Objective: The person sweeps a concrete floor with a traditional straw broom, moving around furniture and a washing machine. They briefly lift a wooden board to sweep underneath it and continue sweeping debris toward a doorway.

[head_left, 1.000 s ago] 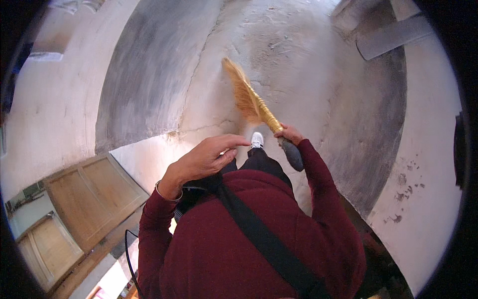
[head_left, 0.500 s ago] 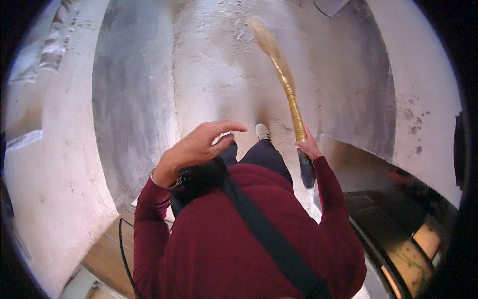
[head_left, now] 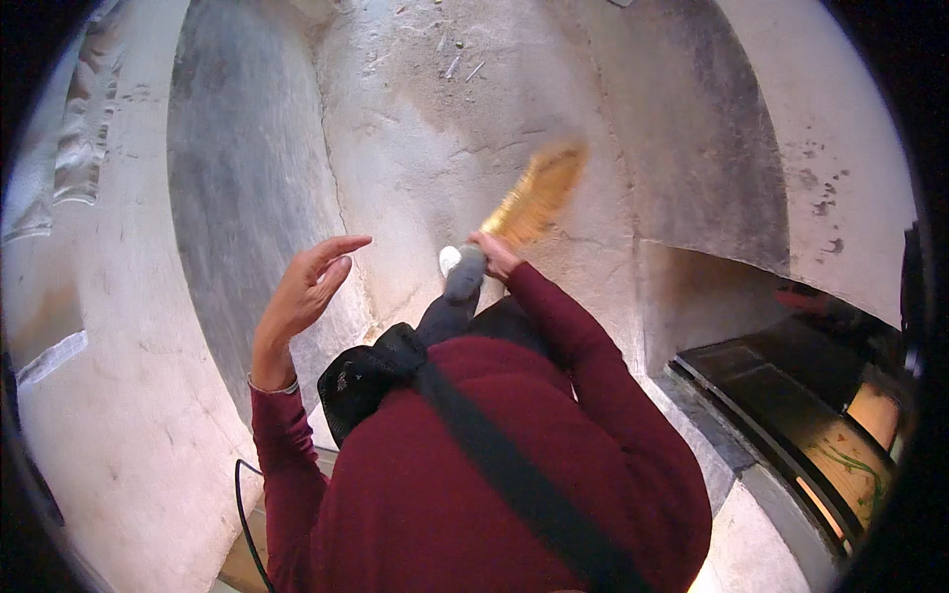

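My right hand [head_left: 497,256] is wrapped round the handle of a straw hand broom [head_left: 542,193] in front of my legs. The broom's yellow bristles fan out up and to the right, smeared by motion, low over the pale concrete floor [head_left: 435,178]. Its dark grey handle end [head_left: 466,274] points back toward my body. Off to the left, my left hand [head_left: 308,292] is raised in the air with fingers stretched out and thumb apart, holding nothing. A white shoe [head_left: 450,259] shows partly behind the handle.
Small litter scraps [head_left: 454,67] and dirt lie on the floor ahead. Grey painted wall bands [head_left: 237,178] flank it on both sides. A dark shelf or bench [head_left: 761,385] stands at the right. A black bag [head_left: 364,385] hangs at my waist; a black cable [head_left: 243,504] loops at lower left.
My right hand has swung the broom left and closer to my feet, its bristles dropping from the far floor. My left hand has moved left, away from my body.
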### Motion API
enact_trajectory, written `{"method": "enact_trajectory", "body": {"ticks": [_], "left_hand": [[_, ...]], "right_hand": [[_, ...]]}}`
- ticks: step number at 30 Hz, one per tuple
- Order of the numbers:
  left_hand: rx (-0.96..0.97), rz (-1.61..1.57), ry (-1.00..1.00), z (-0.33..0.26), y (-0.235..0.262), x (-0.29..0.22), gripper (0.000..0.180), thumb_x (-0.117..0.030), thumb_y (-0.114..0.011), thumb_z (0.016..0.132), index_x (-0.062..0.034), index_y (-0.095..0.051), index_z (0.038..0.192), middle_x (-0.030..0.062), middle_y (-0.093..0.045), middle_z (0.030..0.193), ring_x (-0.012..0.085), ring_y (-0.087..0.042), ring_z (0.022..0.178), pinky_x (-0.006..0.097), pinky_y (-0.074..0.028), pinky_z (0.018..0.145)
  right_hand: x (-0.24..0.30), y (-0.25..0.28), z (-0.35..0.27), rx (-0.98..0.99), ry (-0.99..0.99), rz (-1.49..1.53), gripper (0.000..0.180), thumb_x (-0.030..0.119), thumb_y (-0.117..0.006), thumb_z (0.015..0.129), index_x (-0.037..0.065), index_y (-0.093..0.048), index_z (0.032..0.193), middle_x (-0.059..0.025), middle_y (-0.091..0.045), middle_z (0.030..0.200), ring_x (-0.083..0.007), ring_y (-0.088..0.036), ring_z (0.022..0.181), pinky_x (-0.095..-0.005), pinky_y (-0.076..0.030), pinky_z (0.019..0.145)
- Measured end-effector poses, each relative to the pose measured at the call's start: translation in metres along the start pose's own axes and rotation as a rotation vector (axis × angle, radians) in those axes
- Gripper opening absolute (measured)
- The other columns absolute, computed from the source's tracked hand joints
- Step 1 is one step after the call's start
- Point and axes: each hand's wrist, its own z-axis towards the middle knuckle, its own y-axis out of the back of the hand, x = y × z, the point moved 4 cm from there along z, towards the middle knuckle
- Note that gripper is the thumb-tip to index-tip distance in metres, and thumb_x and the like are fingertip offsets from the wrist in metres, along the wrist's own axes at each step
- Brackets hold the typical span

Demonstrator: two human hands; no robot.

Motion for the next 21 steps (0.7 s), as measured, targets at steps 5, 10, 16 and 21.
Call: {"method": "enact_trajectory", "body": {"ticks": [5,10,16,21], "left_hand": [[0.011,-0.012,0.061,0.003,0.002,0.014,0.027,-0.014,-0.044,0.089,-0.0057,-0.056,0.112,0.0068,-0.061,0.099,0.0131,-0.053,0.086,0.027,-0.042,0.078],[0.020,-0.019,0.075,0.014,0.002,0.010,0.027,-0.014,-0.045,0.089,-0.0062,-0.056,0.112,0.0065,-0.061,0.101,0.0137,-0.055,0.088,0.027,-0.042,0.080],[-0.014,-0.037,0.022,0.023,0.004,0.013,0.027,-0.013,-0.046,0.088,-0.0063,-0.056,0.111,0.0065,-0.062,0.096,0.0130,-0.054,0.080,0.026,-0.043,0.075],[-0.061,-0.007,0.055,0.020,0.007,0.015,0.026,-0.011,-0.044,0.088,-0.0046,-0.057,0.111,0.0063,-0.061,0.095,0.0122,-0.052,0.079,0.025,-0.042,0.073]], "right_hand": [[0.071,-0.059,0.025,0.396,0.055,0.132,0.021,0.010,-0.062,0.072,0.003,-0.047,0.086,-0.0090,-0.053,0.063,-0.0207,-0.054,0.050,-0.0360,-0.047,0.044],[0.117,0.002,-0.042,0.374,0.244,0.059,0.028,0.006,-0.059,0.075,0.002,-0.043,0.098,-0.0077,-0.053,0.068,-0.0168,-0.055,0.050,-0.0309,-0.049,0.046],[0.087,0.047,-0.028,-0.111,0.420,-0.282,0.049,0.008,-0.066,0.063,-0.003,-0.042,0.103,-0.0075,-0.054,0.075,-0.0185,-0.056,0.061,-0.0331,-0.047,0.052],[0.065,-0.027,0.004,-0.102,0.232,-0.279,0.035,0.004,-0.067,0.060,-0.001,-0.045,0.087,-0.0094,-0.053,0.076,-0.0197,-0.054,0.062,-0.0349,-0.045,0.048]]}}
